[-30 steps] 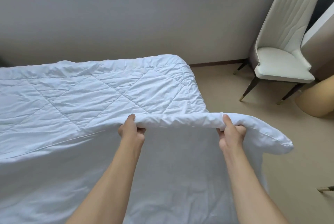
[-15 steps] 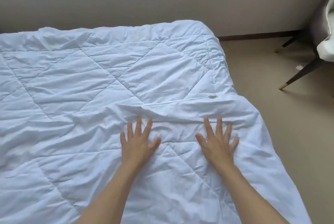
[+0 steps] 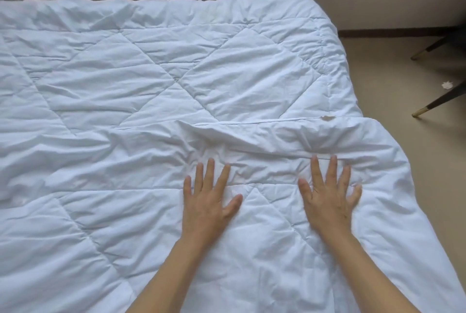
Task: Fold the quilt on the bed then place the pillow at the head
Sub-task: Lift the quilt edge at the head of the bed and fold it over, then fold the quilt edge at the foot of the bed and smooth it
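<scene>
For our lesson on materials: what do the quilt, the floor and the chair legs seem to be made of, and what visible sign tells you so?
Quilt: soft white woven fabric over padding, matte; it creases finely and puffs between stitched diamond lines.
Floor: beige and matte, possibly carpet or vinyl; too smooth here to tell.
Chair legs: dark, perhaps painted wood or metal, with shiny brass-coloured tips.

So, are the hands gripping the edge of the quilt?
No, the left hand and right hand lie flat, fingers spread, on the quilt.
</scene>
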A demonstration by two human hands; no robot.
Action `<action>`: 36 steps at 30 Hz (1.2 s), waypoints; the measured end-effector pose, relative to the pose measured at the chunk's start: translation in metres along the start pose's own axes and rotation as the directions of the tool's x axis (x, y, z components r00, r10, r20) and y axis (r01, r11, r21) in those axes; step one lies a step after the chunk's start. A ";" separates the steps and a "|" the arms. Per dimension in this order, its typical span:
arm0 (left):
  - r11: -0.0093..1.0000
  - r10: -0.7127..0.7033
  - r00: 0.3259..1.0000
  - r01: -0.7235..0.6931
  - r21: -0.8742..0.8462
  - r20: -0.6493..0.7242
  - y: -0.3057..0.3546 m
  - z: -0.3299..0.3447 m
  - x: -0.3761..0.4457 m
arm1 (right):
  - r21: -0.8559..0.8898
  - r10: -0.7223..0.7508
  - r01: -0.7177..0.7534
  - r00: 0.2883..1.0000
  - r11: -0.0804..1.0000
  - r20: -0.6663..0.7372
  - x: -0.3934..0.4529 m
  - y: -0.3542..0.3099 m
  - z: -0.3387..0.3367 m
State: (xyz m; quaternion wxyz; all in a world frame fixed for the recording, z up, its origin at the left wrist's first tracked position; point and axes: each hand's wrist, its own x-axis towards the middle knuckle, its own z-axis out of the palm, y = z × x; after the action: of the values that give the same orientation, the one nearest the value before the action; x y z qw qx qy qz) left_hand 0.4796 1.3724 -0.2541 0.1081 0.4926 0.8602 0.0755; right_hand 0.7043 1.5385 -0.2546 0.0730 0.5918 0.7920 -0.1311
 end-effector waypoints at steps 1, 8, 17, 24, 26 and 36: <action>1.000 0.012 1.000 -0.012 0.002 0.005 -0.001 0.002 -0.022 | 0.008 -0.020 0.020 1.000 1.000 -0.001 -0.016 0.002 0.001; 0.997 0.053 0.999 -0.053 0.056 -0.010 0.002 0.024 -0.139 | -0.058 -0.106 0.106 0.994 0.993 0.006 -0.106 0.032 0.016; 0.984 0.165 0.984 -0.158 0.084 -0.072 0.005 0.029 -0.184 | -0.087 -0.119 0.127 0.989 0.988 0.093 -0.182 0.059 0.036; 0.979 -0.125 0.973 0.153 0.137 -0.193 -0.096 0.001 -0.198 | -0.044 -0.205 0.211 0.973 0.977 0.102 -0.189 0.015 0.026; 0.975 -0.120 0.977 0.150 0.163 -0.178 -0.118 0.000 -0.212 | -0.082 -0.219 0.232 0.966 0.969 0.137 -0.194 0.026 0.034; 0.984 -0.149 0.987 0.153 0.093 -0.052 -0.127 -0.105 -0.201 | 0.034 -0.220 0.218 0.970 0.975 0.105 -0.212 -0.101 -0.069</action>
State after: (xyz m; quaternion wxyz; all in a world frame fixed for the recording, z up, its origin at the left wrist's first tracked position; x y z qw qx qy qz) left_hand 0.4453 1.1324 -0.1608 0.0704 0.4287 0.9000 0.0362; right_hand 0.6720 1.3376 -0.1187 0.0944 0.4936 0.8459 -0.1789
